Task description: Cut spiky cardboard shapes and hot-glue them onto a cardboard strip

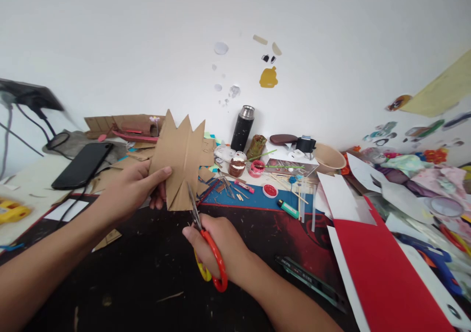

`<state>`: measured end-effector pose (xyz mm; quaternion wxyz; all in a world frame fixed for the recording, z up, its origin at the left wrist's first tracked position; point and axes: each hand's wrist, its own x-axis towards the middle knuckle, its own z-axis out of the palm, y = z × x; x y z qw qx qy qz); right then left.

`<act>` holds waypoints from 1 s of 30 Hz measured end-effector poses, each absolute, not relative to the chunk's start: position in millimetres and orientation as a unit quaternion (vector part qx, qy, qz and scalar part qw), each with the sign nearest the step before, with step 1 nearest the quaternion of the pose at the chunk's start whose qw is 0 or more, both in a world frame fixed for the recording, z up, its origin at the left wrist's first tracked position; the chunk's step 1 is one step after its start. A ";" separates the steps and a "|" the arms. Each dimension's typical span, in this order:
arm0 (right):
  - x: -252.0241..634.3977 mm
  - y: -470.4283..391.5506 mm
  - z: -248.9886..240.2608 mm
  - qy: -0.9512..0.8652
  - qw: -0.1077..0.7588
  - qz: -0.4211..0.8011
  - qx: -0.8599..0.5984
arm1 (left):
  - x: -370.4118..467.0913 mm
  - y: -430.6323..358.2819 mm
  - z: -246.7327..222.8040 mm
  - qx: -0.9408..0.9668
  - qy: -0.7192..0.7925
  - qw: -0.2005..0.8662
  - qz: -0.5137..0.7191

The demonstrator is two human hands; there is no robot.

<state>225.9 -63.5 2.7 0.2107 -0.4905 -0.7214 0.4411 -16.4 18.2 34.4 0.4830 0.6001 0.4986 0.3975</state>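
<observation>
A brown piece of cardboard (176, 155) with a zigzag top edge stands raised above the dark mat. My left hand (142, 184) grips it by its left side, thumb on the front face and fingers behind. In my right hand (221, 243) are scissors (217, 261) with red and yellow handles. Their blades point up into the lower right of the cardboard, where slanting cuts form a triangular flap. The fingers behind the cardboard are partly hidden.
A black phone (83, 165) lies at left. A green utility knife (311, 280) rests on the mat at right, near a red sheet (390, 268) and a blue glue gun (430, 258). Behind stand a black flask (243, 128) and paint jars (237, 165). A green lighter (288, 208) lies nearer.
</observation>
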 end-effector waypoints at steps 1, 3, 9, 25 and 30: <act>225.8 -63.7 2.4 -0.722 0.211 0.443 -0.488 | -16.4 18.3 34.0 0.600 0.498 0.484 0.397; 225.5 -64.2 1.4 -0.718 0.214 0.453 -0.483 | -16.6 18.1 33.4 0.600 0.495 0.487 0.396; 223.6 -65.9 -4.6 -0.711 0.216 0.451 -0.494 | -17.2 16.9 31.0 0.579 0.500 0.494 0.413; 224.1 -64.7 -9.6 -0.688 0.224 0.501 -0.476 | -19.0 18.7 30.1 0.587 0.506 0.482 0.409; 228.7 -63.8 -7.1 -0.681 0.216 0.552 -0.429 | -18.2 17.1 35.8 0.592 0.502 0.488 0.399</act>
